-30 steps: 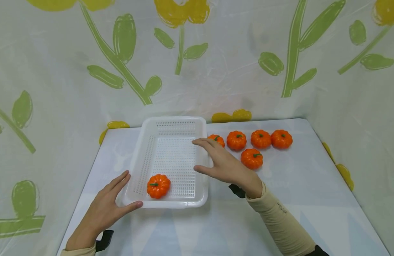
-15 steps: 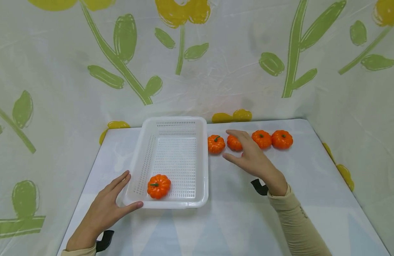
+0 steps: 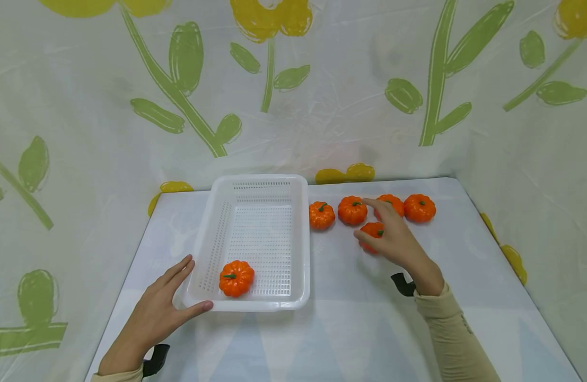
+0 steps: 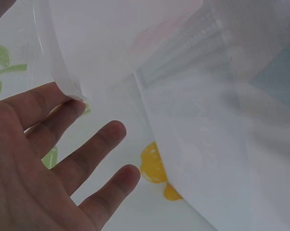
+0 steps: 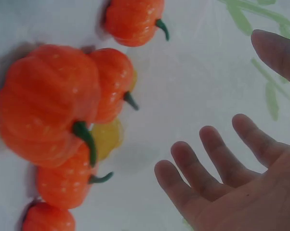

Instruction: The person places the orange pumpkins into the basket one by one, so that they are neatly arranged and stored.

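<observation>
A white perforated plastic basket (image 3: 247,306) stands on the table, with one small orange pumpkin (image 3: 236,278) in its front left part. My left hand (image 3: 155,313) rests at the basket's front left corner, fingers extended and thumb along the front rim. In the left wrist view, fingertips (image 4: 76,107) touch the basket's rim (image 4: 63,82). My right hand (image 3: 403,244) hovers over the front pumpkin (image 3: 373,229) right of the basket, thumb and fingers spread and partly covering it. The right wrist view has that pumpkin (image 5: 48,103) apart from the fingers, palm holding nothing.
Behind the front pumpkin, several more pumpkins form a row along the table's back: one against the basket's right side (image 3: 322,216), one beside it (image 3: 352,210), a partly hidden one (image 3: 392,204) and one at the far right (image 3: 419,208). A flower-printed curtain (image 3: 341,127) surrounds the table.
My right hand has moved from over the basket's right rim rightward to above the front pumpkin, its fingers still spread. The left hand and basket have stayed put.
</observation>
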`<state>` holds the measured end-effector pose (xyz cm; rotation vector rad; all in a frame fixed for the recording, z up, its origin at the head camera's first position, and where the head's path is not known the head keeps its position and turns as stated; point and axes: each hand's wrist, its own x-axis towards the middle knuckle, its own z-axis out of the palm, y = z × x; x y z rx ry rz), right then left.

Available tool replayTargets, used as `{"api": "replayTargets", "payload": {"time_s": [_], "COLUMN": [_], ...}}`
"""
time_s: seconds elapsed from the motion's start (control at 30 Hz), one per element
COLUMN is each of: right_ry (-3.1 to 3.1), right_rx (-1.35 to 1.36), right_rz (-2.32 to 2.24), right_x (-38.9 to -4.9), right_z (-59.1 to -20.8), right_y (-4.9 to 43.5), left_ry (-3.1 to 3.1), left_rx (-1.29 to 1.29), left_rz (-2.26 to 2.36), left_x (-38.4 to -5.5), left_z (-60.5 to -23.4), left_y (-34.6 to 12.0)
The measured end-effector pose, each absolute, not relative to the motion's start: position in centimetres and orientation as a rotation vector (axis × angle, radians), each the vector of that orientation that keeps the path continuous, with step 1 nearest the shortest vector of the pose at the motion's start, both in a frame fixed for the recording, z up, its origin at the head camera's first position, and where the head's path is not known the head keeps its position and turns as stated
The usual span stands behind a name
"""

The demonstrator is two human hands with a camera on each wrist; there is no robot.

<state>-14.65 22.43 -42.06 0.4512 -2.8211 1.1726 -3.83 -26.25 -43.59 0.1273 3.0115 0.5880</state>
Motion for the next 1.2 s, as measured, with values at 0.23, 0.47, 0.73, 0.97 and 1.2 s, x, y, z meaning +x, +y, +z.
{"api": "replayTargets", "payload": {"time_s": [0.23, 0.47, 0.73, 0.97, 1.2], "right_ry": [-2.867, -2.927, -2.959, -2.993, -2.997], "right_rx": [0.3, 0.251, 0.166, 0.085, 0.078], "right_rz": [1.175, 1.149, 1.14, 1.156, 1.172], "right_x": [-14.5, -14.2, -13.8, -14.2, -14.4], "right_z": [-43.6, -44.7, -46.3, -47.7, -48.7], "right_y": [23.9, 25.0, 25.8, 26.0, 26.1], "left_ry": [3.017, 3.014, 3.025, 3.025, 3.015], "left_rx": [0.13, 0.12, 0.159, 0.169, 0.145], "left_rz": [0.587, 0.581, 0.599, 0.619, 0.588], "left_x": [-3.8, -3.9, -3.8, -3.7, -3.8], "left_z": [-43.6, -43.7, -43.8, -43.7, -43.7], "left_y": [-26.2, -26.3, -26.4, -26.5, -26.3]}}
